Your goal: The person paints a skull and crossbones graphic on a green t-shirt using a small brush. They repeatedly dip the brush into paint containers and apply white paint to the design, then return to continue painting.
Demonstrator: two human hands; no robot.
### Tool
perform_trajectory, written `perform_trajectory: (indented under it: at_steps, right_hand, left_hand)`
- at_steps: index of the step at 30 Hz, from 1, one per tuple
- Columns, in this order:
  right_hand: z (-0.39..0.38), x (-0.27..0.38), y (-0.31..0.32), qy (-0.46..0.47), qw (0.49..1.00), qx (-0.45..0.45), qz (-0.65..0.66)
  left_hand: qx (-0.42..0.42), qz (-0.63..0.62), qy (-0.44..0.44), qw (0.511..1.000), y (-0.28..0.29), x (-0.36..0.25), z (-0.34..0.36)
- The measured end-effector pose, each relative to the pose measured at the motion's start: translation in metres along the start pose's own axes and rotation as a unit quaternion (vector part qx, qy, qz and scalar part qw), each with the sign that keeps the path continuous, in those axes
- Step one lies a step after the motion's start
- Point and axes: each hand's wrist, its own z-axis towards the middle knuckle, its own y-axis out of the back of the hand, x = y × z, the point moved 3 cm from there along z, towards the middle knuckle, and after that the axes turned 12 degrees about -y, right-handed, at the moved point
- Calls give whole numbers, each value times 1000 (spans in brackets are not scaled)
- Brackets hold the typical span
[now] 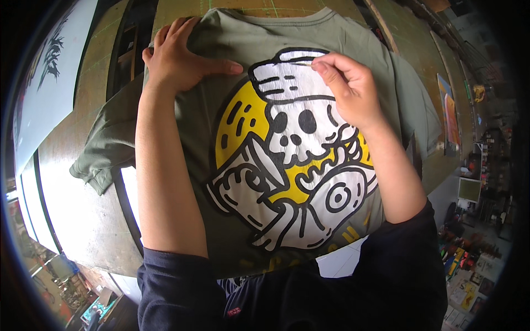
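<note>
Olive T-shirt (196,146) lies before me, lower end nearest my body, its skull-in-cap print (301,138) face-up. My right hand (356,85) is closed to a thumb-and-forefinger pinch at the cap (anything between the tips is too small to tell). My left hand (179,63) spreads open on the shoulder cloth, gripping nothing visible. Risk, as I judge it: tugging too hard could lift ink or pucker fabric. Long axis runs away from me, neckline pointing toward the brown board's (243,5) far side.
</note>
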Motion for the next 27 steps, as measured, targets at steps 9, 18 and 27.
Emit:
perform_trajectory:
  at_steps: [9,18,27]
  right_hand:
    - [-2,5,7,52,999,-6,-8]
    - [0,5,2,63,997,19,39]
    - [1,1,0,57,997,-2,57]
  left_hand:
    - [18,10,11,1000,1,0,4]
    - [19,1,8,1000,2,-1,3]
    - [-2,0,-2,1000,0,2,0]
